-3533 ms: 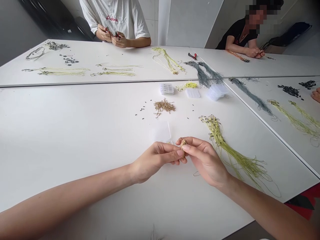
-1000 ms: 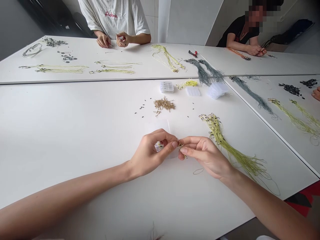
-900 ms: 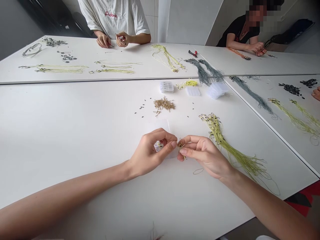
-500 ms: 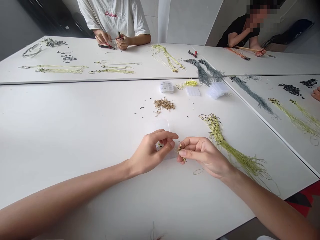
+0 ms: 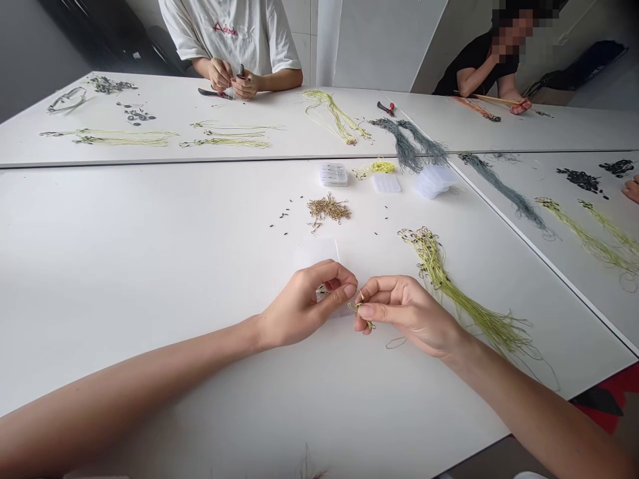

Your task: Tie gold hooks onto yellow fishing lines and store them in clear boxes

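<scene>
Two hands working fingertip to fingertip over a white table.
A bundle of yellow-green lines lies just right of the right hand. The left hand is curled, thumb pressed to forefinger; what it grips is too small to tell. A heap of hooks lies beyond both hands. The right thumb and forefinger pinch a gold hook.

White tables pushed together edge to edge, seams visible. Pale wall behind; dark panel at far left. Light soft and even throughout.
</scene>
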`<state>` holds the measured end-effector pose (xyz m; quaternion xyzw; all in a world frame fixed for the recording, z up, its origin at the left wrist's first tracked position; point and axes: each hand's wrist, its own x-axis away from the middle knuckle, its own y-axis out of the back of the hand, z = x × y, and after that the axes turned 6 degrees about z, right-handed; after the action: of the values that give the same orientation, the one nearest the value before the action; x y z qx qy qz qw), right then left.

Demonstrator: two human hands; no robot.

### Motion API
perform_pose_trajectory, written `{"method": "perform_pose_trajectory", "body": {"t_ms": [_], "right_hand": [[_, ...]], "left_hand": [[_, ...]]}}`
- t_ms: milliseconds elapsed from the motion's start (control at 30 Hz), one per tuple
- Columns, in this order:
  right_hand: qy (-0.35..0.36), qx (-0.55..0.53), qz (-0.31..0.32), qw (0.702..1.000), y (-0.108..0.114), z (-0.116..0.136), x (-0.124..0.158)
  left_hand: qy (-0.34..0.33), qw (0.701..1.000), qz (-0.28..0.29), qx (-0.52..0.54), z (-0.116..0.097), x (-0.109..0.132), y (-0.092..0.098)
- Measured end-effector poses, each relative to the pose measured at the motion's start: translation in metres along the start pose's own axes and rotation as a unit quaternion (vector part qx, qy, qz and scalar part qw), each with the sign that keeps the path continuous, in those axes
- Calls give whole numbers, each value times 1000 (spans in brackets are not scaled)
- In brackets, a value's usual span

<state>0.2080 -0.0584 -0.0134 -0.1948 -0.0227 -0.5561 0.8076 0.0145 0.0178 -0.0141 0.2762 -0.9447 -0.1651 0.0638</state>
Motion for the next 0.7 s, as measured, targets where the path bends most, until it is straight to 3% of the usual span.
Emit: {"method": "perform_pose_trajectory", "body": {"t_ms": [367, 500, 700], "right_hand": [[-22, -10, 6, 1000, 3, 6, 5], [-30, -4, 14, 999, 4, 8, 5], [-38, -20, 33, 999, 6, 6, 3]], "left_hand": [[-187, 968, -21, -164, 11, -4, 11], [-252, 945, 10, -210, 11, -2, 13], [-258, 938, 40, -227, 5, -1, 13]]}}
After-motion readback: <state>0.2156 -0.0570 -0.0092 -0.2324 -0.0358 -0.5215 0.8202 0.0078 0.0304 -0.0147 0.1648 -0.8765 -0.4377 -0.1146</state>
